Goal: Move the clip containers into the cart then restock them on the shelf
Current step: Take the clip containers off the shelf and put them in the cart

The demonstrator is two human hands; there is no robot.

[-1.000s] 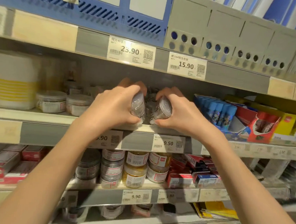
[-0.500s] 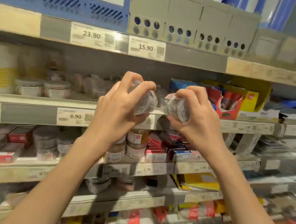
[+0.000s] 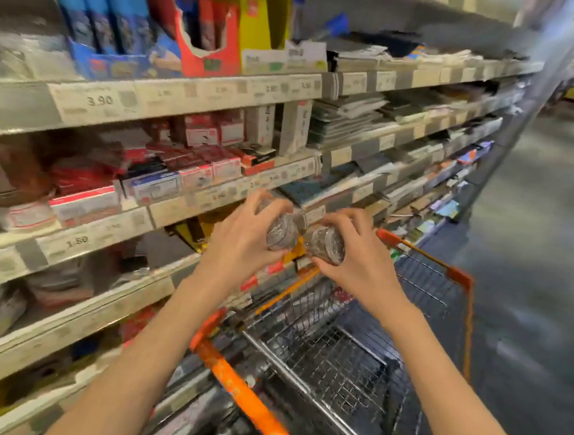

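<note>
left container: clear round clip container [image 3: 280, 232], lying on its side in the left hand [image 3: 243, 245]; fingers curl over the top, thumb under, metal clips visible through the plastic
right container: second clear clip container [image 3: 324, 243], also tilted on its side, in the right hand [image 3: 360, 260]; fingers wrap over the far side, thumb at the near lower edge
grip state: both grips clenched round a container, one each
containers relative to each other: side by side, just about touching, end faces toward camera
position: both held in the air above the front end of the cart [image 3: 347, 354], beside the shelf [image 3: 163, 215], not resting on anything
cart: wire basket, orange handle bar [image 3: 242, 394] near the camera, orange trim on the rim; contents too blurred to tell
container labels: a pale label patch on the left one, unreadable
shelf tags: "3.90" [image 3: 100, 101] on the upper rail, "1.80" [image 3: 77, 241] lower down, partial "90" at far left edge; other tags blurred
shelf goods: blue packs [image 3: 99, 20] and a red open display box [image 3: 209, 49] on top tier, a yellow box behind; red-and-white small boxes [image 3: 197, 167] on the middle tier; stacked flat paper goods to the right
brands: none readable
floor: grey aisle floor [image 3: 540, 269] at right
</note>
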